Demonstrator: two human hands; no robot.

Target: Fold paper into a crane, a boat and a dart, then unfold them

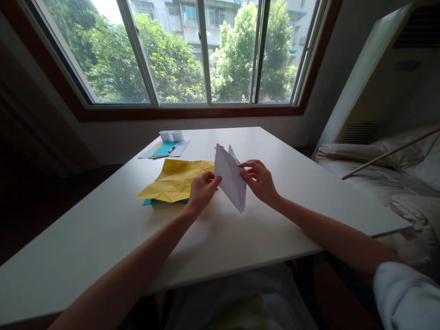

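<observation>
A folded piece of white paper (231, 178) is held up above the table, its layers parted at the top and its lower end coming to a point. My left hand (203, 189) pinches its left edge between thumb and fingers. On the opposite side, my right hand (258, 179) grips the right edge, fingertips against the paper. Behind my left hand lies a creased yellow sheet (175, 178), its surface marked with many fold lines. A teal sheet (147, 202) peeks out from beneath the yellow one.
At the far left of the white table (261, 243) lie a teal paper (165, 148), a pen (172, 150) and white sheets. Two small white containers (165, 135) stand behind them. A sofa (357, 160) with a stick (388, 155) across it is on the right. A window spans the back.
</observation>
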